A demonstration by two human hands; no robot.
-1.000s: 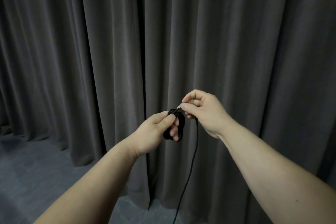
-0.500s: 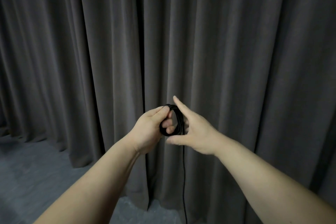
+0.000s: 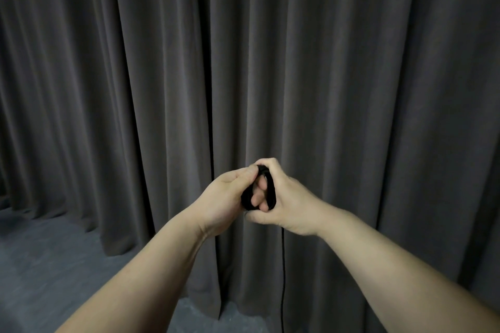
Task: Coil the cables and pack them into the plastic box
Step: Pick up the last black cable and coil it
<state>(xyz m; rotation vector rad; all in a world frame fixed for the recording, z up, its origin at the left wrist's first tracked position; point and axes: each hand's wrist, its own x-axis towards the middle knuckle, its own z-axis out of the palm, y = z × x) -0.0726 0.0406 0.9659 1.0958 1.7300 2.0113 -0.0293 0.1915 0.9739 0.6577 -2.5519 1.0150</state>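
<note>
I'm holding both forearms out ahead, my left hand [image 3: 226, 194] and right hand [image 3: 288, 201] meeting at chest height, fingers curling round the black cable coil [image 3: 270, 192].

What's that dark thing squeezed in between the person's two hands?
A small coil of black cable, gripped by the left hand and the right hand. A loose strand hangs down from it. The head view shows this.

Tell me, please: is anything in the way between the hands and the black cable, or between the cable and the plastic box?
Nothing stands between them: the left hand and the right hand both grip the coiled black cable directly. Its loose end hangs down before the curtain. The plastic box is out of view, so that path cannot be judged.
</note>
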